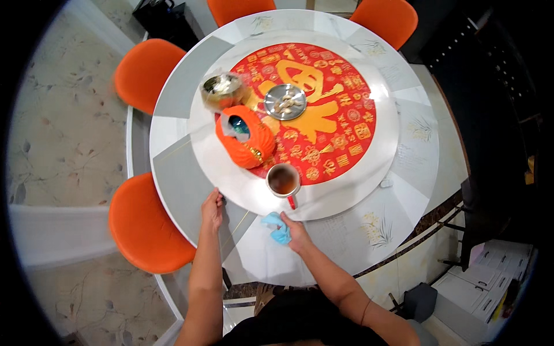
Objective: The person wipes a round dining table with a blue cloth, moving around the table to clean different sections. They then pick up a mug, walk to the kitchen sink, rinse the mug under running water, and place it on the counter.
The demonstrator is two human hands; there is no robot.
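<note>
My right hand point(298, 233) holds a light blue cloth point(280, 232) over the near part of the round table point(259, 259). At the edge of the white lazy Susan point(346, 203) is my left hand point(213, 207), its fingers curled; whether it grips the edge I cannot tell. Just beyond the cloth stands a mug point(283, 180) of brown liquid with a red handle. An orange fabric tissue-box cover point(255, 140) sits left of it, beside a metal bowl point(220, 91) wrapped in clear plastic. A steel plate point(267, 104) with several small pale pieces rests on the red and gold mat point(355, 160).
Orange chairs point(149, 225) surround the table on the left and far sides. A small white object point(386, 183) lies by the turntable's right edge. White drawer cabinets point(480, 277) and a dark grey stool or bin point(420, 300) stand at the lower right.
</note>
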